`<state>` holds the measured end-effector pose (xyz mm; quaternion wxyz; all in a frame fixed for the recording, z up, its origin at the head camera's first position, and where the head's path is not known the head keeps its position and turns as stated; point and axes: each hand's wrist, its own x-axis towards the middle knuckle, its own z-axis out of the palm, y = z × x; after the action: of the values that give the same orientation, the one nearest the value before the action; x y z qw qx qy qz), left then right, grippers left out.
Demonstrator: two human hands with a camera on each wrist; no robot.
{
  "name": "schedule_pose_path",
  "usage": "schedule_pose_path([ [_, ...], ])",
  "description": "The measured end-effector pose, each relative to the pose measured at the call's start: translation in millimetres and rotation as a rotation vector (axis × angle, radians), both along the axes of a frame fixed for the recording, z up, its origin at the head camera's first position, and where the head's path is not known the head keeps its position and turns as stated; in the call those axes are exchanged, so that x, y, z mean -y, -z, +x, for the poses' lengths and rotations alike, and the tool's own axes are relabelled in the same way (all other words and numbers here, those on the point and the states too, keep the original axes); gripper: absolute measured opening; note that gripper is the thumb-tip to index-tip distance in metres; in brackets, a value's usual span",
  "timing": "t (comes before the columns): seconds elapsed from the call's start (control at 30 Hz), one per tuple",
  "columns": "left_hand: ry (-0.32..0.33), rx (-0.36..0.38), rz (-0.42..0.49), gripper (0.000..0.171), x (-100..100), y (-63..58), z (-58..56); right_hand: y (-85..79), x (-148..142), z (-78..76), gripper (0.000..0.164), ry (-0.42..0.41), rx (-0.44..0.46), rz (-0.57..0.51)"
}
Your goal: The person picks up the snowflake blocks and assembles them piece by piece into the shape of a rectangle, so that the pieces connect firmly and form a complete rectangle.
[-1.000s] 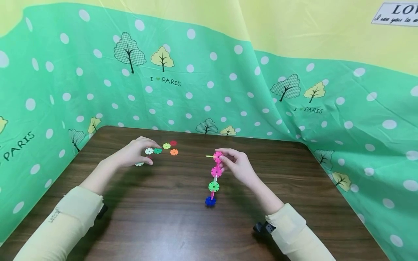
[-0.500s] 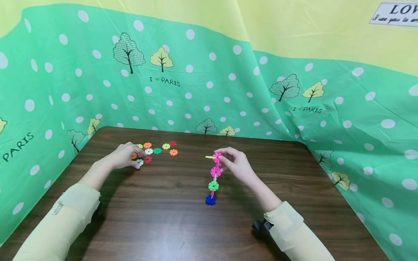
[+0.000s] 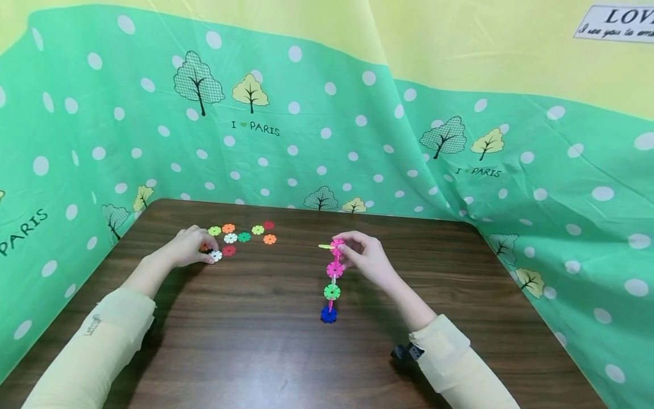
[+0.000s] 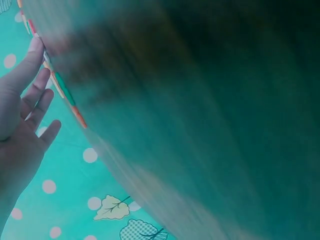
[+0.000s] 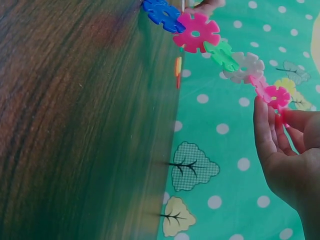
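In the head view, a chain of slotted snowflake discs (image 3: 334,269) hangs from my right hand (image 3: 369,258). From the bottom it runs blue, pink, green, whitish and several pinks, with a yellow disc (image 3: 325,246) jutting left at the top. The right wrist view shows thumb and fingers pinching the upper pink disc (image 5: 276,96); the blue disc (image 5: 162,15) is at the far end. At the table's left, my left hand (image 3: 190,248) pinches a white snowflake disc (image 3: 216,256) at its edges. An orange disc (image 3: 204,246) is partly hidden under those fingers.
Loose snowflake discs lie right of the left hand, among them a red disc (image 3: 229,250), a green disc (image 3: 244,237) and an orange disc (image 3: 269,239). A dark wooden table (image 3: 276,341) meets a green dotted curtain (image 3: 286,165) behind.
My left hand has moved left and nearer, from over the green and white discs to the nearer white one, its fingers closing in. My right hand and the chain stay nearly still.
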<state>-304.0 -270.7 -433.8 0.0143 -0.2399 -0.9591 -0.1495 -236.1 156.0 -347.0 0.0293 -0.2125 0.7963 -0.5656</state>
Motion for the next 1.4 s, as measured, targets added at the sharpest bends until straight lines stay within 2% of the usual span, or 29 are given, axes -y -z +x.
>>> schedule_pose_path([
  [0.33,-0.029,0.05,0.003,0.023,-3.9,-5.9,3.2,-0.9,3.0,0.5,0.023,0.013,0.001,0.033],
  [0.57,-0.06,0.092,-0.005,0.025,-5.3,-5.0,-1.2,-1.2,3.2,0.9,0.022,0.014,-0.009,0.027],
  [0.8,-0.008,0.134,0.075,0.026,-8.0,-7.8,-3.5,-4.1,3.5,1.9,0.022,0.016,-0.011,0.024],
  [0.97,0.018,0.12,0.137,0.02,-11.7,-10.6,-1.6,-5.8,4.3,2.8,0.022,0.021,-0.006,0.031],
  [1.17,0.018,0.117,0.231,0.017,-23.5,-18.6,0.2,-5.3,3.9,2.8,0.02,0.026,-0.003,0.025],
  [1.4,0.021,0.017,0.285,0.015,-45.7,-35.7,7.6,-6.3,3.8,3.4,0.021,0.018,0.008,0.007],
])
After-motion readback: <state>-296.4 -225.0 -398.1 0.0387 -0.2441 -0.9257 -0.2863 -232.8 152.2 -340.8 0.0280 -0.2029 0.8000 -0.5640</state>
